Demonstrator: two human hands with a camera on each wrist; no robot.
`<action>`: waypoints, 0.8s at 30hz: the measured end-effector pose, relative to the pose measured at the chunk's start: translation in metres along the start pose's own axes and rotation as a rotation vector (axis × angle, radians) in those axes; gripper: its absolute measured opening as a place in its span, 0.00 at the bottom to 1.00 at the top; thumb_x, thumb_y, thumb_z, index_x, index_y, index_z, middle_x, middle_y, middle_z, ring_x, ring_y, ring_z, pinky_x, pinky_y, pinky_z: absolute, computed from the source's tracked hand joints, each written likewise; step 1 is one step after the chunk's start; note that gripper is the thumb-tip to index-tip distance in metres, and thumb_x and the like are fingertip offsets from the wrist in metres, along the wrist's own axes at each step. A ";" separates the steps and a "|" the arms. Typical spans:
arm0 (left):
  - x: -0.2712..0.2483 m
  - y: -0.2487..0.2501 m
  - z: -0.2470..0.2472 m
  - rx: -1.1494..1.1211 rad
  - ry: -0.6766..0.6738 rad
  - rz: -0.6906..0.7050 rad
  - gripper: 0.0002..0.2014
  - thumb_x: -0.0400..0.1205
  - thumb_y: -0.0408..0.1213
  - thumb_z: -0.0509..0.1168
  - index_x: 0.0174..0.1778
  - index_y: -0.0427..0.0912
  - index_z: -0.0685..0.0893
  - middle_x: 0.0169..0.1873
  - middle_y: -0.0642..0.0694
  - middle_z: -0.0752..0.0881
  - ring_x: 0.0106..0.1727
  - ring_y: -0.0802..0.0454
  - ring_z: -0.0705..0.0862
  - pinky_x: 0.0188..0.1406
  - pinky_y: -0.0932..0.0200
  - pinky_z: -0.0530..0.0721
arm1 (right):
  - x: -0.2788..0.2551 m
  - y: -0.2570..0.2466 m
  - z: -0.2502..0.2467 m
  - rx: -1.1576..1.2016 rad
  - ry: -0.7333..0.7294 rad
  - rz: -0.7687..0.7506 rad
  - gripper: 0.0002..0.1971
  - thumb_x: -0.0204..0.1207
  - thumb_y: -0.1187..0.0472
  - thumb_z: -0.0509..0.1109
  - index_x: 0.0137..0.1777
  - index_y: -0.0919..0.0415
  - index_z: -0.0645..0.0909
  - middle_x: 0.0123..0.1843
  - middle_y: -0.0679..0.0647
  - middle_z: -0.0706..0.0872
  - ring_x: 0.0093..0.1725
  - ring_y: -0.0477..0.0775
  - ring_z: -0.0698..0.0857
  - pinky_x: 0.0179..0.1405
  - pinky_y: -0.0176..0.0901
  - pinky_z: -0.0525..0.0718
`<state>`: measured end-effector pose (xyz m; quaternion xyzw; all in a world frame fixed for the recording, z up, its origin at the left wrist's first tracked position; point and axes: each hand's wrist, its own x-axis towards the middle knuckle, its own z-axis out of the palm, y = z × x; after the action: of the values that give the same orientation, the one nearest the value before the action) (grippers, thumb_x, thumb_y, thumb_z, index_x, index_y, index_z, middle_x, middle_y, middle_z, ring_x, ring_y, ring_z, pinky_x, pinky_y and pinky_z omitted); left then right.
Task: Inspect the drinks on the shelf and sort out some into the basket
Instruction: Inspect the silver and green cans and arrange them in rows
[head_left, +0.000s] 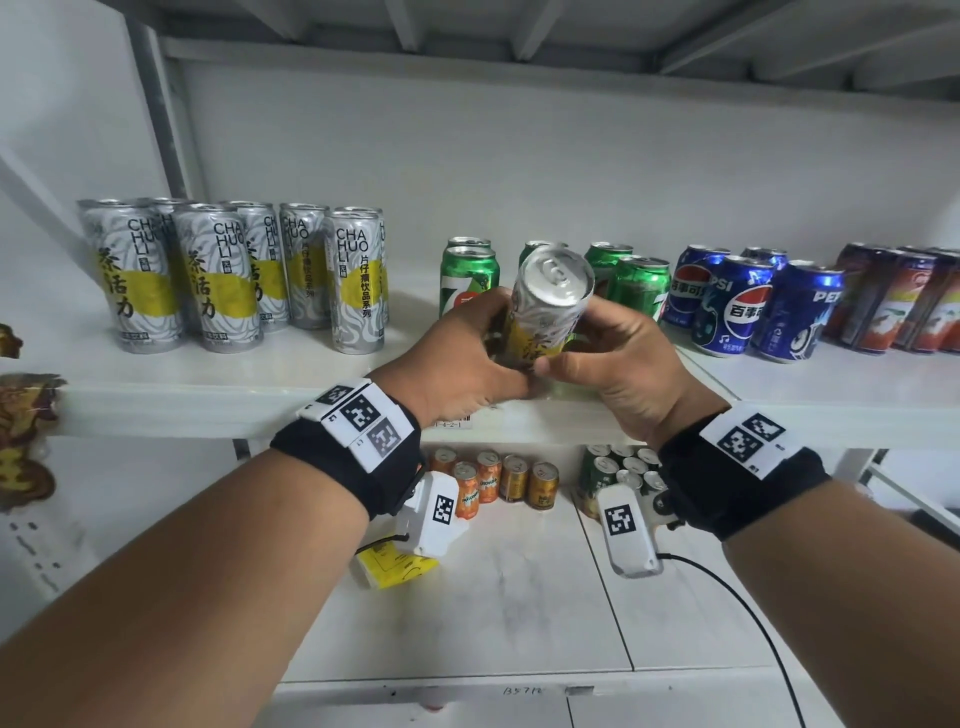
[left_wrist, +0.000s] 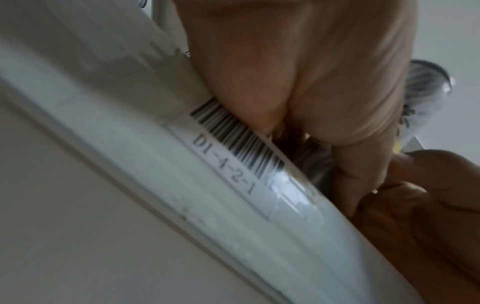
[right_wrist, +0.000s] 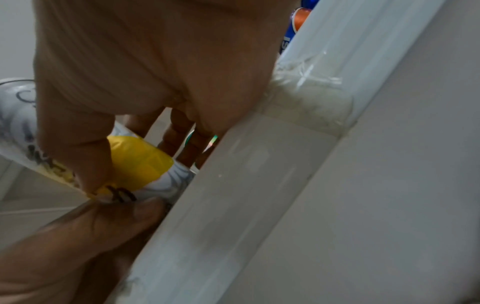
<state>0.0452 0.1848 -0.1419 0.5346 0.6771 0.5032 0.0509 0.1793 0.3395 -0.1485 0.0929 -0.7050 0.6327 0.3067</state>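
A tall white and yellow tea can is tilted with its silver top toward me, above the front of the white shelf. My left hand grips its lower left side and my right hand grips its right side. In the right wrist view the tea can shows its yellow band under my right hand's thumb. In the left wrist view my left hand curls over the tea can just above the shelf's barcode label. No basket is in view.
Several matching tea cans stand at the shelf's left. Green cans, blue Pepsi cans and red-orange cans stand behind and to the right. The lower shelf holds small orange cans, green cans and a yellow pack.
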 end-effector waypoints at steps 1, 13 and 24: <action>0.000 0.000 -0.001 -0.024 -0.011 -0.005 0.35 0.72 0.32 0.89 0.75 0.40 0.83 0.66 0.44 0.91 0.69 0.48 0.90 0.73 0.42 0.89 | 0.000 0.000 0.000 -0.031 -0.001 -0.004 0.34 0.64 0.78 0.82 0.73 0.72 0.83 0.69 0.69 0.89 0.67 0.64 0.87 0.67 0.59 0.89; 0.000 0.000 -0.002 -0.099 -0.053 0.054 0.35 0.73 0.25 0.87 0.76 0.32 0.82 0.68 0.36 0.89 0.71 0.37 0.88 0.73 0.34 0.87 | 0.000 0.002 0.002 -0.142 -0.005 -0.060 0.33 0.67 0.66 0.88 0.74 0.66 0.85 0.70 0.65 0.88 0.72 0.73 0.84 0.73 0.64 0.85; -0.004 -0.005 -0.002 -0.262 -0.130 -0.052 0.26 0.72 0.50 0.86 0.66 0.49 0.90 0.59 0.50 0.96 0.63 0.50 0.95 0.66 0.45 0.93 | 0.001 -0.003 0.005 0.073 0.185 0.054 0.15 0.75 0.59 0.79 0.58 0.65 0.86 0.52 0.61 0.90 0.50 0.63 0.85 0.52 0.56 0.85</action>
<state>0.0420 0.1806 -0.1467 0.5370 0.6146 0.5500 0.1771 0.1785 0.3346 -0.1449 0.0259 -0.6524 0.6718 0.3498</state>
